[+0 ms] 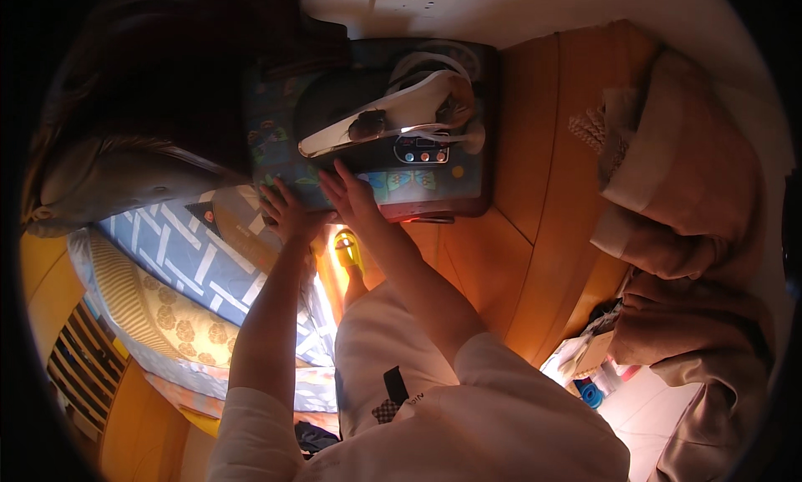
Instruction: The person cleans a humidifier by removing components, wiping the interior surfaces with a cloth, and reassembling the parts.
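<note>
In front of me stands a small dark cabinet covered by a patterned cloth (410, 197) with butterfly motifs. My left hand (288, 214) rests with fingers spread at the cloth's near left edge. Beside it my right hand (352, 197) touches the cloth, fingers extended, holding nothing. Just beyond my fingertips a black device (332, 103) sits on the cloth. Its control panel (423, 149) has several coloured buttons. A long, glossy, cream-coloured part (382, 115) lies across the device, and a pale cable (432, 59) loops behind it.
A bed with blue-and-white bedding (200, 250) lies at left, below a dark leather-like headboard (144, 106). Wooden panels (532, 169) and brown curtains (689, 150) stand at right. A wall socket (413, 1) is above the cabinet. My foot wears a yellow slipper (346, 247).
</note>
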The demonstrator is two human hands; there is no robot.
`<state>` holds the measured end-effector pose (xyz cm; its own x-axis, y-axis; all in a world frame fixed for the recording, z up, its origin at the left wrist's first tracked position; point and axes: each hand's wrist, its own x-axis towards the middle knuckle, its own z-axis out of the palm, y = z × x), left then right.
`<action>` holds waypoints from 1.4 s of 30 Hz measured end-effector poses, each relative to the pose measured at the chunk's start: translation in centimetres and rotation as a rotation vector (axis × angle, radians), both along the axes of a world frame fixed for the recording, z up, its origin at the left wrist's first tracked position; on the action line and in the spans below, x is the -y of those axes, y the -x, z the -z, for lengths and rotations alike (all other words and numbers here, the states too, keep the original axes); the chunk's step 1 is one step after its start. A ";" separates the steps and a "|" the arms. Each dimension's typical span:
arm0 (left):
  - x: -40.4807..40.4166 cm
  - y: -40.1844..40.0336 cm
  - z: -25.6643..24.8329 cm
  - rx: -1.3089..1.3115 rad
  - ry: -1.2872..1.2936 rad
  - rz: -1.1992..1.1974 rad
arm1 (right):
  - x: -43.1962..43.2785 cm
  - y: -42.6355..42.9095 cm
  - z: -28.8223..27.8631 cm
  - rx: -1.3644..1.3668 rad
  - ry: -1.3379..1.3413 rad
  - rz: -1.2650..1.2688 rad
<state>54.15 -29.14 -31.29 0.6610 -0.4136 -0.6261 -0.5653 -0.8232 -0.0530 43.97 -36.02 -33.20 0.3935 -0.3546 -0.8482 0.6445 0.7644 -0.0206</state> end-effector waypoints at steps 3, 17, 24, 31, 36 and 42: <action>-0.2 -0.2 0.5 -0.008 0.000 0.001 | 0.0 -0.4 -0.6 -0.039 -0.026 0.069; -1.2 -0.4 1.6 0.037 0.048 0.058 | 1.0 3.3 1.5 -0.203 0.271 -0.412; 0.3 -0.3 0.7 0.021 0.018 0.066 | 2.6 9.5 3.9 -0.467 0.640 -0.989; -0.4 -0.3 0.2 0.072 -0.008 0.118 | 4.3 15.2 -4.2 -1.426 1.064 -0.284; -0.1 -0.4 0.3 0.071 -0.027 0.140 | 12.1 12.6 -11.1 -1.411 1.401 -0.294; 0.4 -1.1 0.9 -0.018 -0.163 0.104 | 16.5 10.1 -9.8 -1.152 1.505 -0.212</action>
